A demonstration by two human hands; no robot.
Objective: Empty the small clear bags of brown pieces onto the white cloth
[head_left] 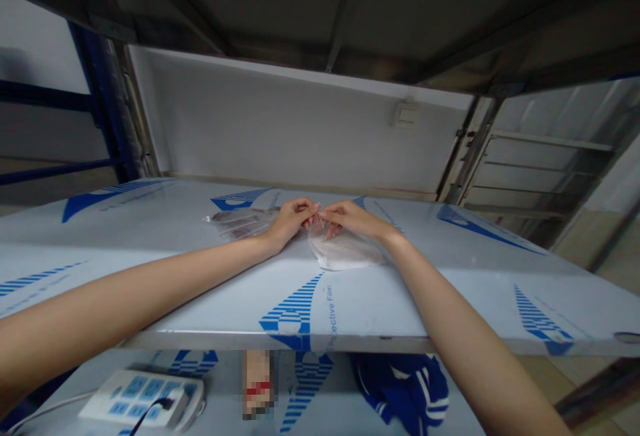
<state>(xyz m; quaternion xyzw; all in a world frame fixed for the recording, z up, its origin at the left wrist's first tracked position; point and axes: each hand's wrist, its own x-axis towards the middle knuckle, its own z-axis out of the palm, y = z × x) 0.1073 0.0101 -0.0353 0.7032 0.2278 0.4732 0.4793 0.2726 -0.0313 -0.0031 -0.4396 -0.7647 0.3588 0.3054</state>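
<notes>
My left hand [293,219] and my right hand [350,218] meet over the middle of a film-covered metal shelf [240,296]. The fingertips of both are pinched together, nearly touching, on the top of a thin white bag [345,253]. This bag lies on the shelf beneath my right hand. Just left of my left hand rests a clear plastic bag [240,224] with dark, reddish strips in it. My left wrist and hand cover its right end.
Below, a lower surface holds a white power strip [143,399] with a cable, a pixelated item with a red band [258,386], and blue-and-white cloth [405,389]. Metal posts flank the shelf; a dark panel hangs overhead. A switch [406,115] is on the back wall.
</notes>
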